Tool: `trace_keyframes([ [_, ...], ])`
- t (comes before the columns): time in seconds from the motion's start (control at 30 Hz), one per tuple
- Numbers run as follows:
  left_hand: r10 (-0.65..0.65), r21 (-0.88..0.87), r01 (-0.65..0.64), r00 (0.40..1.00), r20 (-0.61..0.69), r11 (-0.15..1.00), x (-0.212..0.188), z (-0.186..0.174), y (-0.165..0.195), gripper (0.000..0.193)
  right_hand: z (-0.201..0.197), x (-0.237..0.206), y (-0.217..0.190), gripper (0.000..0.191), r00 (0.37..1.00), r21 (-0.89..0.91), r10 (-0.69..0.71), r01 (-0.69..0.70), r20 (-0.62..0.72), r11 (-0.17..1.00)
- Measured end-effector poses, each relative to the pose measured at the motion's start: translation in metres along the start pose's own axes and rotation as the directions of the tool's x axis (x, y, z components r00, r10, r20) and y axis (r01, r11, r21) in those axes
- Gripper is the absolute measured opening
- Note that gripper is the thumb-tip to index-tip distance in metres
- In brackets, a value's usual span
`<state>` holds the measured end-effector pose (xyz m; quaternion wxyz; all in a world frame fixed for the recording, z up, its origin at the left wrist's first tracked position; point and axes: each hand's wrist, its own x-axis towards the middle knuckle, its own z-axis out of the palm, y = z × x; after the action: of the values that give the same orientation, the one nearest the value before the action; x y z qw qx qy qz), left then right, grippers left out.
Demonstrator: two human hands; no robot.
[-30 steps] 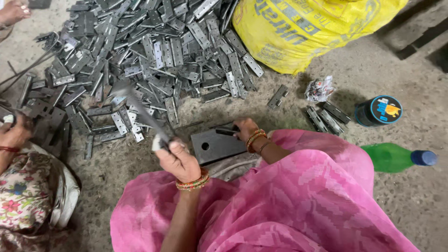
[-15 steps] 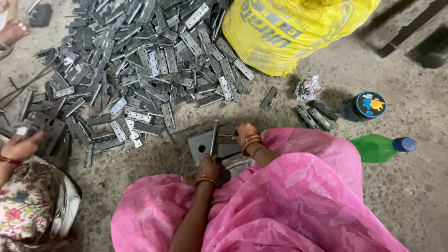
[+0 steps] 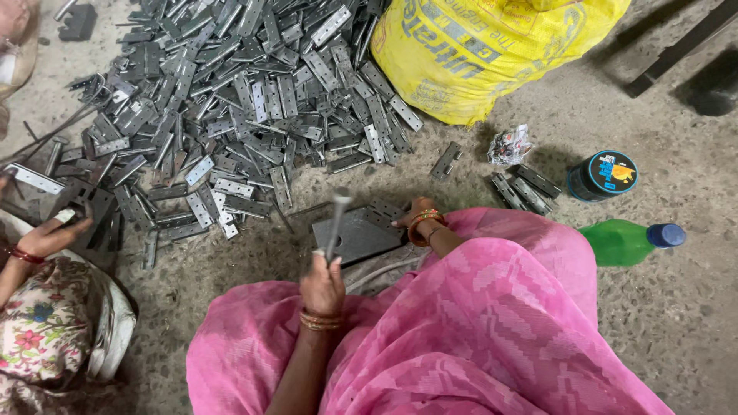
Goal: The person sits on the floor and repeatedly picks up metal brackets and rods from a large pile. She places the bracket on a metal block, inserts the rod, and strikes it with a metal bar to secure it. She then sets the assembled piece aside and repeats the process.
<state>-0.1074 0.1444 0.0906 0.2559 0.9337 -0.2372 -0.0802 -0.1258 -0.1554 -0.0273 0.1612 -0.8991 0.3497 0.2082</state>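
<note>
Since half a second ago my left hand (image 3: 321, 286) has drawn back toward my lap and tipped the hammer (image 3: 336, 223) up, so its blurred head now stands above the near edge of the dark steel block (image 3: 355, 234) instead of lying down across it. That hand is closed tight round the lower end of the handle, just above my pink cloth (image 3: 477, 330). My right hand (image 3: 415, 212) sits at the block's far right corner, bangles at the wrist; the fingers curl down onto the hinge pieces (image 3: 384, 209) lying at the block's far edge, but I cannot tell whether they pinch one or only steady it. To strike well, I judge the piece should lie flat on the block with my fingertips well off the spot under the hammer, and the blow should fall straight, not glancing. The work piece thus lies touching my right hand and just beyond the hammer head, a short way ahead of my left. To my left a co-worker's hand (image 3: 48, 234) in a flowered sleeve holds a small pale bit beside their own metal. Right of me lie a green bottle (image 3: 619, 241), a round tin (image 3: 603, 175) and a few loose hinges (image 3: 523, 188). Farther out spreads the big heap of grey hinges (image 3: 231, 100) on the concrete floor (image 3: 676, 307), with a yellow sack (image 3: 484, 50) beyond.
</note>
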Motion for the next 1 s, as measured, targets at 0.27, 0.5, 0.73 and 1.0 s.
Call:
trace_keyframes([
  [0.27, 0.046, 0.075, -0.054, 0.993, 0.105, 0.996, -0.006, 0.022, 0.004, 0.029, -0.010, -0.007, -0.001, 0.088, 1.000, 0.055, 0.001, 0.000, -0.026, 0.998],
  [0.5, -0.032, 0.119, 0.002, 0.967, 0.253, 0.993, 0.003, 0.025, 0.006, 0.035, -0.011, -0.002, -0.004, 0.087, 1.000, 0.051, -0.011, 0.012, -0.018, 0.999],
  [0.73, -0.149, 0.028, 0.148, 0.988, 0.035, 0.989, 0.010, 0.052, -0.036, 0.041, -0.005, -0.014, -0.011, 0.050, 0.913, 0.223, -0.192, 0.285, -0.361, 0.932],
  [1.0, -0.061, -0.283, -0.008, 0.970, -0.234, 0.959, 0.010, 0.023, -0.036, 0.034, -0.030, -0.037, -0.036, 0.031, 0.599, 0.271, -0.480, 0.762, -0.641, 0.589],
])
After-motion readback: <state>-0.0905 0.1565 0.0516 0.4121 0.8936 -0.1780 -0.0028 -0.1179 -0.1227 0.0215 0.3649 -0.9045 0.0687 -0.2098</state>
